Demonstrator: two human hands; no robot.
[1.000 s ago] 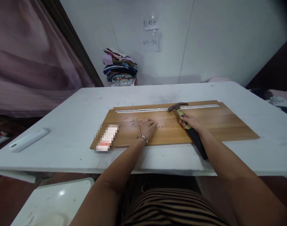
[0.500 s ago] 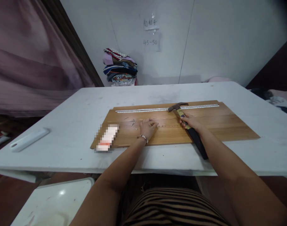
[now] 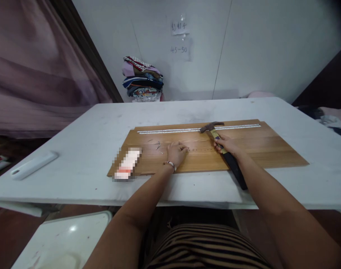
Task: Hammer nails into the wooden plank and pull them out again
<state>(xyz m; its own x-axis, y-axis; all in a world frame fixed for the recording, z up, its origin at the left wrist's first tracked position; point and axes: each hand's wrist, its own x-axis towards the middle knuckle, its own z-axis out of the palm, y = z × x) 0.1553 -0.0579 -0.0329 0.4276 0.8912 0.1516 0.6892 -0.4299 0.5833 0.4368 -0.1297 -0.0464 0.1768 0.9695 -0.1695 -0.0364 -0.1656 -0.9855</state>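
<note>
- One view looks out from the person's head, facing forward and down past the striped top (image 3: 209,246) at the bottom edge.
- The left forearm (image 3: 134,205) and right forearm (image 3: 277,190) enter from below, close to the lens.
- The left hand (image 3: 176,154) and right hand (image 3: 225,145) lie just below mid-frame, at middle distance, over the wooden board (image 3: 271,149).
- The white table (image 3: 81,149) spans the frame, seen slantwise from above its near side.
- Beyond it, the pale wall (image 3: 251,48) faces the camera.
- The upper right corner is dark, possibly the lens's edge.
</note>
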